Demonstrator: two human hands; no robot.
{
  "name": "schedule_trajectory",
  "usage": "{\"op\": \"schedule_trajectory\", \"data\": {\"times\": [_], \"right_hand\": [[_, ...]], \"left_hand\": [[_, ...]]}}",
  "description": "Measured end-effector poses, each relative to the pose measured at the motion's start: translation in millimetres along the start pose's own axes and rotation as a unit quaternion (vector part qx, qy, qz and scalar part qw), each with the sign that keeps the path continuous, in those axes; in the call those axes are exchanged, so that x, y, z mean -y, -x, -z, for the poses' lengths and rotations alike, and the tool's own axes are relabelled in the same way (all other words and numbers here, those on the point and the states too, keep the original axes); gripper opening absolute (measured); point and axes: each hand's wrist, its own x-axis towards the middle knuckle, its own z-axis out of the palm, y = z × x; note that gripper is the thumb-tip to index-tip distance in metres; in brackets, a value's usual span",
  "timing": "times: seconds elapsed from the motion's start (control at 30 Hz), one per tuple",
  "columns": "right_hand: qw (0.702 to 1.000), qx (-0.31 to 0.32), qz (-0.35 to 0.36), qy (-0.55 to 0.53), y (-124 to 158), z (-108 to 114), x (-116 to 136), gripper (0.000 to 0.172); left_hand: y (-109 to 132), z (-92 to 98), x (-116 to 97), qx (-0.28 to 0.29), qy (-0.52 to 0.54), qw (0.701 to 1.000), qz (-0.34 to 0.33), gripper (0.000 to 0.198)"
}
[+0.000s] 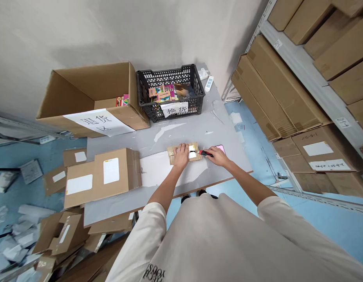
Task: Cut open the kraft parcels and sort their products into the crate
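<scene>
A small, flat cardboard parcel with a white label lies on the grey table. My left hand rests across its middle, gripping it against the table; part of the parcel is hidden under the fingers. In my right hand is a red and black utility knife, fingers closed round its handle. The knife's front end points left and reaches the parcel's right end, by the label. A phone with a pink screen lies just behind my right hand, partly covered by it.
An open carton and a black plastic crate, both holding colourful packs, stand along the wall. Closed cardboard boxes sit at the table's left. A power strip lies at the back right. Shelves with cartons rise at right; scrap litters the left floor.
</scene>
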Motion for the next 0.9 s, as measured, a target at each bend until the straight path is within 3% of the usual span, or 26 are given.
{"op": "schedule_trajectory", "data": {"times": [0.17, 0.57, 0.73, 0.8, 0.9], "right_hand": [[1.000, -0.003, 0.008, 0.018, 4, -6, 0, 0.044], [1.000, -0.021, 0.013, 0.015, 5, -5, -8, 0.044], [0.999, -0.024, 0.026, -0.012, 1, -15, -10, 0.045], [0.999, -0.030, 0.036, -0.017, -2, -14, -17, 0.045], [0.996, -0.086, -0.004, -0.015, -1, 3, -38, 0.048]], "left_hand": [[13, -2.4, 2, -0.004, 0.003, 1.000, 0.016, 0.061], [11, -6.7, 5, -0.002, 0.005, 1.000, 0.017, 0.058], [11, -12.2, 6, -0.015, 0.015, 0.999, 0.025, 0.056], [11, -14.1, 7, -0.023, 0.017, 0.999, 0.029, 0.056], [13, -16.6, 7, -0.030, 0.023, 0.999, 0.033, 0.056]]}}
